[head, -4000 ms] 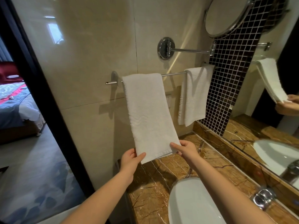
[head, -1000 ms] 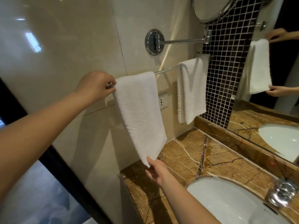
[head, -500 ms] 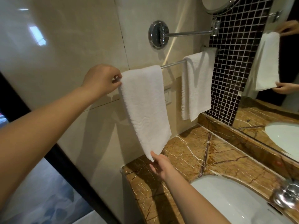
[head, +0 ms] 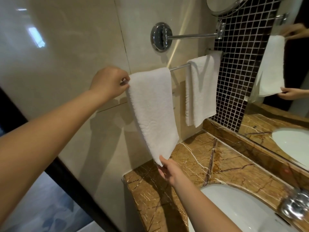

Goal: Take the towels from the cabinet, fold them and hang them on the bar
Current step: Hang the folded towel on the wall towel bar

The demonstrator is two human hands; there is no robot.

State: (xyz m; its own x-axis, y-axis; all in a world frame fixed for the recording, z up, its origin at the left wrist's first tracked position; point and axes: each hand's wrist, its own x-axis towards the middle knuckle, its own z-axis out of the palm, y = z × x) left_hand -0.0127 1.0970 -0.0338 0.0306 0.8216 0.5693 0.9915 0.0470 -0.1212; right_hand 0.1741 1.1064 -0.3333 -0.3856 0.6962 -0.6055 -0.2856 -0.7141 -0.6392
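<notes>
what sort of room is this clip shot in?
A bathroom, probably a hotel's. The near towel and far towel hang on a wall bar, a marble counter holds a basin, and a swing-arm mirror sticks out from the wall.

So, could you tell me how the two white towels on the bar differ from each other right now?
The left towel is gripped at its top edge by the left hand and at its bottom corner by the right hand; the right towel is untouched. The left towel is pulled out at a slant; the right towel hangs straight down. Both are white and draped over the same bar.
</notes>
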